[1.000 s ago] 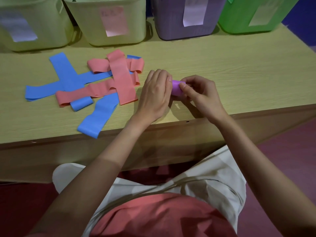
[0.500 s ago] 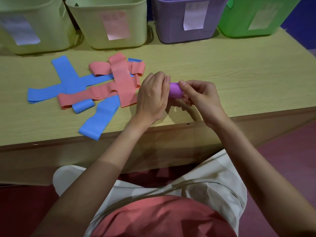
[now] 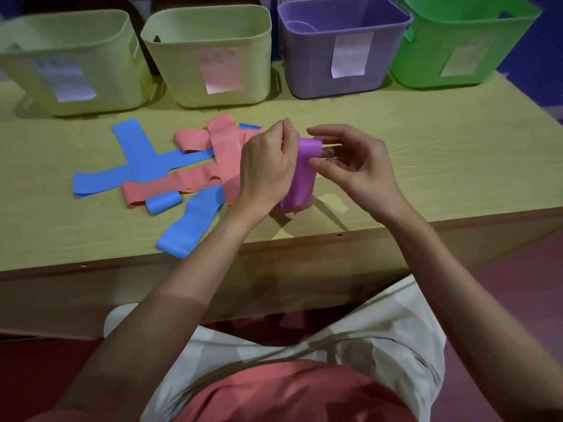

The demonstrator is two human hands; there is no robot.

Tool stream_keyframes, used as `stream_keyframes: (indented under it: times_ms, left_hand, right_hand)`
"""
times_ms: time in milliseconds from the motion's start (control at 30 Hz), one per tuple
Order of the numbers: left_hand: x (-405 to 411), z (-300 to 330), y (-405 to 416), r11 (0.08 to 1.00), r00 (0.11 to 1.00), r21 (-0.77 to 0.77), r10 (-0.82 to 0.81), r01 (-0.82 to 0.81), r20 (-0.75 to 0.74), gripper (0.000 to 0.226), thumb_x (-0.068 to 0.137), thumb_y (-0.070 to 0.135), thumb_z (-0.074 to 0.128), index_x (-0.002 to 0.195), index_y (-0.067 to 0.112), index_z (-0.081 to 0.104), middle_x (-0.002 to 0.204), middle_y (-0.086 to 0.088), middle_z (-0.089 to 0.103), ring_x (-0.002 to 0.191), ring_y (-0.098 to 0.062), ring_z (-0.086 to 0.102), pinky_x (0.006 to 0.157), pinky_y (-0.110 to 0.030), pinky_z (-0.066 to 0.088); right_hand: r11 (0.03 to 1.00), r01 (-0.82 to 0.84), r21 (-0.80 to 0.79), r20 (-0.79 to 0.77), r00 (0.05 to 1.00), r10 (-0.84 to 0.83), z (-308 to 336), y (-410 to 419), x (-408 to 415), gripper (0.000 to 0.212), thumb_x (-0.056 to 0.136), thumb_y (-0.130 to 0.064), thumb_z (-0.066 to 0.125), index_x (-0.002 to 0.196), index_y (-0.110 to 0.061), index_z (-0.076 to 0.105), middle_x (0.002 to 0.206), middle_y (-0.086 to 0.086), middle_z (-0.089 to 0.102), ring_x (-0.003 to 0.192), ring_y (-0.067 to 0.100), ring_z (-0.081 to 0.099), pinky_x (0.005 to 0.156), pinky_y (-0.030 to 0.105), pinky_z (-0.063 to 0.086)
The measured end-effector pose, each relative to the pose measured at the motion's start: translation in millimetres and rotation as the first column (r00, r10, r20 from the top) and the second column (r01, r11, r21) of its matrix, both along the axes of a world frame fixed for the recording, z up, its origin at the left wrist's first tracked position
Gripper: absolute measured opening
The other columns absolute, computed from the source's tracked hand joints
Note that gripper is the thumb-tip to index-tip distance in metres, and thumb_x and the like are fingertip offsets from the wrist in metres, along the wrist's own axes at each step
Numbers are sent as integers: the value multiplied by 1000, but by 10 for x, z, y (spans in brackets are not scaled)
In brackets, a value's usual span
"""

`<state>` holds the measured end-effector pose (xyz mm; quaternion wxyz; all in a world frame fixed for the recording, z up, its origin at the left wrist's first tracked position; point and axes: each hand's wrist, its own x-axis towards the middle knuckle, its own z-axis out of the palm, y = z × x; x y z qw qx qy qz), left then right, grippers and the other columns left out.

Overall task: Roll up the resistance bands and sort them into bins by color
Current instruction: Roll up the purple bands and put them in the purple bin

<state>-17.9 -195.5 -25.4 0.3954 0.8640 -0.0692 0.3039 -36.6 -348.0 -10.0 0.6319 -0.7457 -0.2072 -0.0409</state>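
A purple resistance band [image 3: 300,184] hangs unrolled between my hands, its lower end near the table [image 3: 441,153]. My left hand [image 3: 268,169] grips its upper left edge with curled fingers. The index finger and thumb of my right hand [image 3: 356,166] pinch the looped top of the band from the right. Several blue bands [image 3: 134,147] and salmon-red bands [image 3: 225,147] lie flat and crossed over each other on the table, left of my hands.
Along the back of the table stand two pale green bins [image 3: 24,71] [image 3: 182,71], a purple bin [image 3: 304,65] with a purple shape inside, and a green bin [image 3: 426,56], each with a paper label. The table's front edge runs just below my wrists.
The purple band was a tight roll held low between both hands. It now hangs loose and unrolled, and both hands have lifted off the table.
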Motion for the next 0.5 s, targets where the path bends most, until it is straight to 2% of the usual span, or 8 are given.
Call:
stream_keyframes:
  times_ms: [67, 167, 333, 400, 500]
  left_hand:
    - [4, 50, 7, 1000, 1000, -10, -2, 2, -23, 33, 100, 19, 36, 67, 15, 41, 51, 12, 33, 47, -10, 36, 52, -25, 20]
    - [6, 127, 17, 1000, 998, -21, 13, -14, -55, 36, 99, 21, 36, 66, 11, 44, 54, 2, 41, 52, -19, 39, 53, -32, 23]
    - [-1, 265, 20, 998, 985, -23, 57, -62, -165, 45, 101, 19, 38, 57, 14, 37, 51, 5, 39, 49, -11, 37, 55, -28, 19]
    - [-11, 302, 28, 998, 987, -13, 64, -67, -147, 45, 102, 21, 38, 57, 14, 37, 51, 5, 39, 49, -12, 38, 55, -29, 19]
    - [-26, 306, 67, 998, 998, 36, 61, -60, -24, 40, 101, 27, 39, 64, 11, 41, 53, 0, 41, 52, -22, 38, 55, -33, 22]
  right_hand:
    - [1000, 17, 5, 34, 999, -17, 20, 31, 4, 32, 82, 1, 70, 113, -4, 63, 101, 15, 64, 79, 8, 58, 75, 22, 50]
    - [998, 43, 43, 56, 997, -45, 58, 60, 19, 30, 82, -1, 71, 111, -6, 64, 102, 9, 65, 78, 7, 60, 77, 23, 52]
    - [995, 84, 58, 80, 993, -89, 102, 118, 50, 29, 79, 4, 73, 107, -4, 66, 99, 7, 69, 73, 2, 61, 71, 19, 51]
    - [991, 103, 89, 56, 993, -108, 118, 135, 65, 30, 79, 5, 73, 107, -2, 67, 97, 6, 70, 73, 6, 63, 72, 21, 52]
    - [982, 127, 138, 5, 992, -129, 152, 163, 68, 30, 78, 5, 73, 106, -4, 68, 95, 4, 71, 73, 8, 64, 76, 21, 53]
